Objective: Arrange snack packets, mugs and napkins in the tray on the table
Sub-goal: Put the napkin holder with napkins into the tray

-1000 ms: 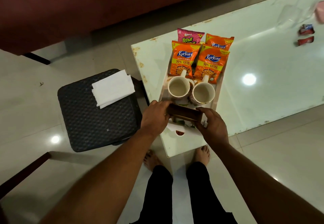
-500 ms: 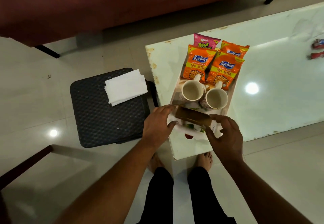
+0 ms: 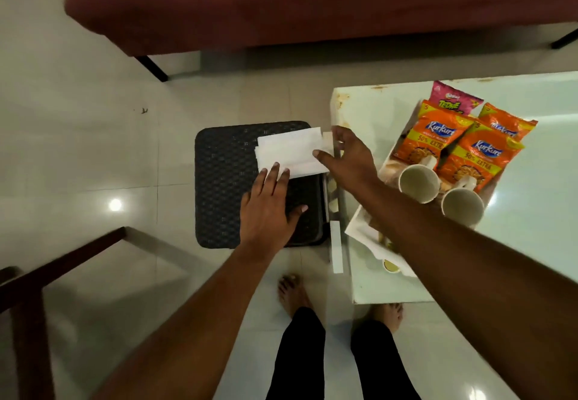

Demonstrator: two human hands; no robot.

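A stack of white napkins (image 3: pixel 287 152) lies on a black woven stool (image 3: pixel 225 187) left of the table. My left hand (image 3: pixel 269 209) is spread flat, with its fingertips on the stack's near edge. My right hand (image 3: pixel 350 162) reaches across from the table side and pinches the stack's right end between thumb and fingers. On the glass table (image 3: pixel 538 212) stands the white tray (image 3: pixel 359 227). It holds two pale mugs (image 3: pixel 417 184) (image 3: pixel 461 209), three orange snack packets (image 3: pixel 434 137) and a pink packet (image 3: pixel 450 101). My right forearm hides the tray's near part.
A dark red sofa (image 3: pixel 312 2) runs along the far side. A dark wooden chair frame (image 3: pixel 62 262) stands at the lower left. My bare feet (image 3: pixel 294 293) are on the tiled floor between stool and table corner.
Both hands have left the brown object in the tray and swung left to the napkins on the stool. The view has turned left with them.
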